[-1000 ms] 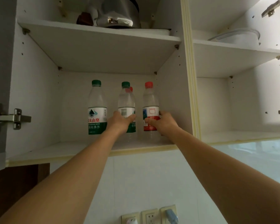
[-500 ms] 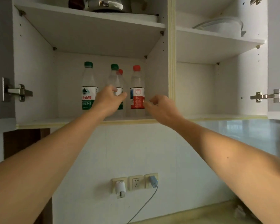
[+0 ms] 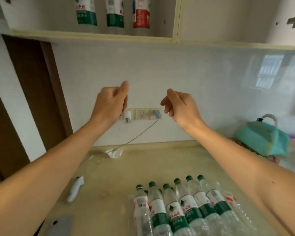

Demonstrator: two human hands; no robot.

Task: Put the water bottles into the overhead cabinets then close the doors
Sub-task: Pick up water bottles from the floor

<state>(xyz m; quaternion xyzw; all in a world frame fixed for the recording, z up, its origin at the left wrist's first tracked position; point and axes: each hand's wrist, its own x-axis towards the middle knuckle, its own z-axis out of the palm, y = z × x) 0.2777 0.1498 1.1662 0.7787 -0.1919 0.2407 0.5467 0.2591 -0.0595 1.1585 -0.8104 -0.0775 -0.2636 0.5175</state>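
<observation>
Left hand [image 3: 111, 103] hangs mid-air w/ fingers loosely curled, holding nothing. Right hand [image 3: 179, 106] same: relaxed, empty, near the wall sockets [image 3: 141, 114]. Up top, 3 bottles [image 3: 115, 12] stand on the cabinet shelf [image 3: 92, 34]; doors not shut. Below, a row of bottles [image 3: 175, 208] stands on the counter [image 3: 109, 184], in loose wrap.

They look full, so prob. heavy-ish; thin plastic will dent & may slip. Best grip: round the labelled mid-body, not the cap.
</observation>
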